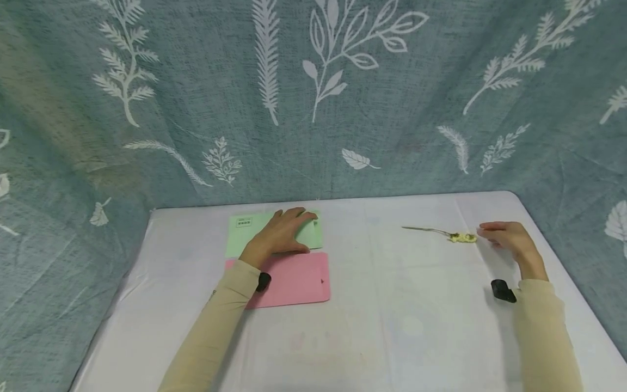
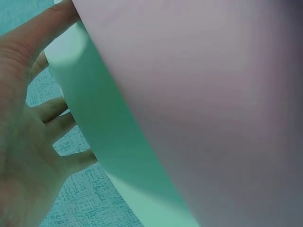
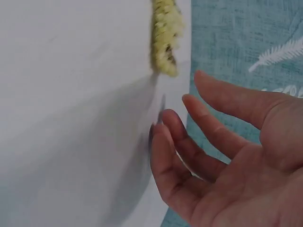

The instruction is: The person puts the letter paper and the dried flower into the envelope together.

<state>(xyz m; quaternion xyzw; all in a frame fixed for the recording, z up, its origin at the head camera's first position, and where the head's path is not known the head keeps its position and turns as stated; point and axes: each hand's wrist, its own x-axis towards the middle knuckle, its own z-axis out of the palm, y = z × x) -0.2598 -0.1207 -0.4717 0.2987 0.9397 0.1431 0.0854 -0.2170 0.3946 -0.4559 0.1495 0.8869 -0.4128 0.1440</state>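
Observation:
A green card file [image 1: 237, 234] with a small printed box lies behind a pink one [image 1: 299, 279] on the white table. My left hand [image 1: 281, 231] is over the green file, thumb and fingers spread apart near its right part. In the left wrist view, the fingers [image 2: 59, 124] are at the green edge; whether they press on it I cannot tell. My right hand [image 1: 509, 239] hovers beside the yellow, bumpy end [image 1: 462, 238] of a thin stem [image 1: 423, 229], loosely bent and holding nothing. A small gap separates the fingertips [image 3: 163, 125] from the yellow end.
The white cloth-covered table [image 1: 401, 326] has its back and right edges against a hanging grey-green curtain [image 1: 294, 158] with white leaf prints. Dark wrist cameras sit at both sleeves, the right one [image 1: 503, 291] low over the table.

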